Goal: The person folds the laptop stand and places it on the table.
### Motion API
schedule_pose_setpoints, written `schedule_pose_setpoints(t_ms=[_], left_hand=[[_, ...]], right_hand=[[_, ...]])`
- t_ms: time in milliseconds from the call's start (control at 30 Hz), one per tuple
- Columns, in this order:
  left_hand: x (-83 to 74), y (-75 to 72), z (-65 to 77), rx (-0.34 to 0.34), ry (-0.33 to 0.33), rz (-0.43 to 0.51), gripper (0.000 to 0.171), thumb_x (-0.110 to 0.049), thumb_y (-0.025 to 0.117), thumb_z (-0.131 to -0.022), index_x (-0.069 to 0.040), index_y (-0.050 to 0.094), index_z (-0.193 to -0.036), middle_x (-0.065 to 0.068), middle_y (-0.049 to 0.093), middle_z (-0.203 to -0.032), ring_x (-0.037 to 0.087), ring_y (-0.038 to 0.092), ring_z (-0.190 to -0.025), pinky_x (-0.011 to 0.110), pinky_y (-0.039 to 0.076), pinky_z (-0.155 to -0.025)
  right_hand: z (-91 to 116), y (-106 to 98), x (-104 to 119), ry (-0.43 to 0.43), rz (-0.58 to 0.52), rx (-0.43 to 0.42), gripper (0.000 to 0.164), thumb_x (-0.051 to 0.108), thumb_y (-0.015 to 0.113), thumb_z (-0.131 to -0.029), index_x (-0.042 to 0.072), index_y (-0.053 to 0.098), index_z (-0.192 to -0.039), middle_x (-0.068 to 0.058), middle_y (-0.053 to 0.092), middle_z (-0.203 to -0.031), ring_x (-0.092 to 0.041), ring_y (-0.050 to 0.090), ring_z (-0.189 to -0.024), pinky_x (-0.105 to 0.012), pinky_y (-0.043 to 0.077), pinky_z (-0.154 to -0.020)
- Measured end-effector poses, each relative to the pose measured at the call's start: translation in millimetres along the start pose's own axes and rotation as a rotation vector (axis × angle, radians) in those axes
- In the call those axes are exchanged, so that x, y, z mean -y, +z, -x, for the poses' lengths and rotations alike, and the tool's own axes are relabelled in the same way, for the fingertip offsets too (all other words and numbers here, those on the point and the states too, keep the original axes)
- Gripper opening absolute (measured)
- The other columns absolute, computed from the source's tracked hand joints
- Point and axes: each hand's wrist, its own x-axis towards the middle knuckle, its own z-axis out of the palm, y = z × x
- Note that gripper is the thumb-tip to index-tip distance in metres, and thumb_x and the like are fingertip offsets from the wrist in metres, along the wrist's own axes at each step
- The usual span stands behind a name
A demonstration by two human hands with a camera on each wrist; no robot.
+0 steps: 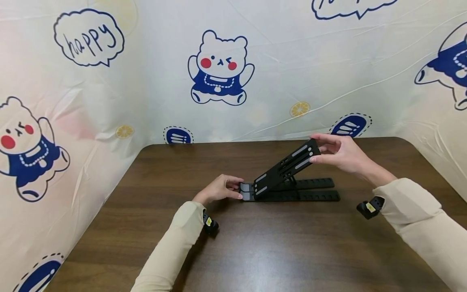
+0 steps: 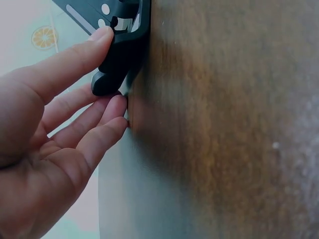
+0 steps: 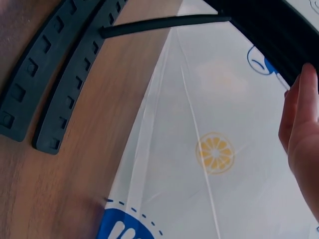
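A black folding laptop stand point(image 1: 271, 177) lies on the table with its upper panel point(image 1: 304, 151) tilted up to the right. My left hand point(image 1: 221, 187) pinches the grey-padded hinge end at the left. The left wrist view shows the thumb point(image 2: 87, 55) on the stand's end and the other fingers curled at its far side. At the top right, my right hand point(image 1: 339, 152) grips the raised end of the panel between thumb and fingers. Two notched base rails point(image 3: 47, 45) rest on the wood. A thin support bar point(image 3: 164, 24) links a rail to the panel.
The brown wooden table point(image 1: 255, 247) has rounded back corners. A pale patterned cloth point(image 1: 160, 81) with printed bears hangs behind it and at both sides. Small black wrist cameras point(image 1: 370, 207) are worn at both sleeves.
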Motion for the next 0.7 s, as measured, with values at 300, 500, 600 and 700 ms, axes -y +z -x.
schedule_pose_setpoints(t_ms=[300,500,600,700], left_hand=[[-9.3,-3.3,2.2,0.007,-0.018,0.006,0.052,-0.005,0.065,-0.079,0.004,0.045,-0.126,0.021,0.049,-0.122,0.031,0.051,-0.107,0.035,0.047,-0.08],[4.5,-2.9,-8.3,-0.013,-0.022,0.006,0.051,-0.006,0.066,-0.078,-0.001,0.048,-0.126,0.018,0.048,-0.125,0.026,0.053,-0.105,0.033,0.047,-0.08],[5.6,-3.5,-11.2,-0.016,-0.025,0.004,0.051,-0.005,0.066,-0.078,-0.002,0.048,-0.126,0.017,0.05,-0.123,0.024,0.054,-0.104,0.034,0.046,-0.082],[4.9,-4.3,-12.4,-0.013,-0.028,0.004,0.051,-0.004,0.066,-0.078,-0.002,0.048,-0.126,0.017,0.051,-0.121,0.024,0.054,-0.103,0.034,0.046,-0.082]], right_hand=[[10.4,8.8,7.8,0.032,0.094,-0.076,0.059,0.023,0.07,-0.076,0.008,0.046,-0.128,-0.01,0.06,-0.102,-0.009,0.055,-0.083,-0.017,0.045,-0.068],[17.1,15.3,13.5,0.071,0.105,-0.126,0.058,0.026,0.071,-0.076,0.01,0.048,-0.126,-0.01,0.056,-0.115,-0.006,0.055,-0.087,-0.017,0.044,-0.069],[20.0,18.2,14.9,0.064,0.104,-0.139,0.06,0.026,0.071,-0.076,0.008,0.047,-0.127,-0.013,0.057,-0.113,-0.003,0.055,-0.086,-0.015,0.042,-0.069],[22.2,21.2,14.9,0.062,0.104,-0.157,0.061,0.025,0.071,-0.075,0.007,0.046,-0.128,-0.015,0.06,-0.106,-0.002,0.055,-0.084,-0.014,0.041,-0.069]])
